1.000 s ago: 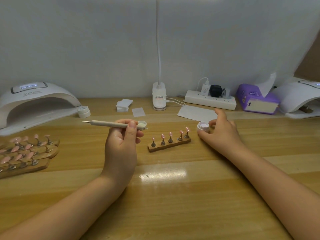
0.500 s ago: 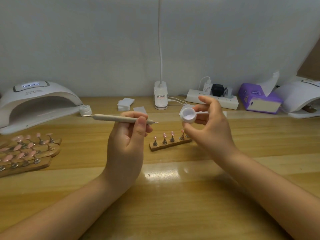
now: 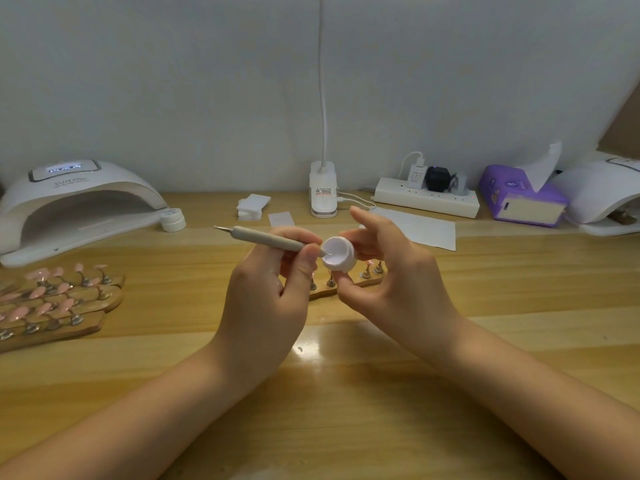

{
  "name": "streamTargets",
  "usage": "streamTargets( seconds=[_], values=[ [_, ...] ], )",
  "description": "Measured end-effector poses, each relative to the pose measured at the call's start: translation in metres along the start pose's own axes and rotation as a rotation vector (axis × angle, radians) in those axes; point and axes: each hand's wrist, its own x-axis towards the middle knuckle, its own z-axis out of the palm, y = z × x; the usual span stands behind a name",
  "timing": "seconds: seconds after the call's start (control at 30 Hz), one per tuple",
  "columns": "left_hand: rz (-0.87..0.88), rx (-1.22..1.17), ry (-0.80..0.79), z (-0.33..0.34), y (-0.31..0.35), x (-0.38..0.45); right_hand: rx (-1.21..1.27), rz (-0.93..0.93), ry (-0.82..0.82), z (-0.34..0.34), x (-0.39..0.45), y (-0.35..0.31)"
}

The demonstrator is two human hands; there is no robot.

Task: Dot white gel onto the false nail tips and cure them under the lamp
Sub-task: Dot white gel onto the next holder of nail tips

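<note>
White gel pot (image 3: 338, 253) pinched in right hand (image 3: 398, 275), mouth tilted toward left hand (image 3: 266, 289); dotting tool (image 3: 266, 239) gripped, tip dipped inside.

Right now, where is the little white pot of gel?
In the head view, the little white pot is held up at centre by the right hand, just above the wooden nail stand, with the dotting tool dipping into it.
</note>
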Motion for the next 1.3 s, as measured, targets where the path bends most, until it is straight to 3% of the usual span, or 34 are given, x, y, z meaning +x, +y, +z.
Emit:
streamTargets(
  seconds=[0.8,1.3],
  values=[
    [-0.037,-0.049,0.066,-0.003,0.006,0.006,-0.007,0.026,-0.037,0.001,-0.001,-0.005],
    [-0.64,-0.43,0.16,-0.008,-0.008,0.018,0.072,0.055,0.014,-0.001,-0.001,-0.01]
  ],
)
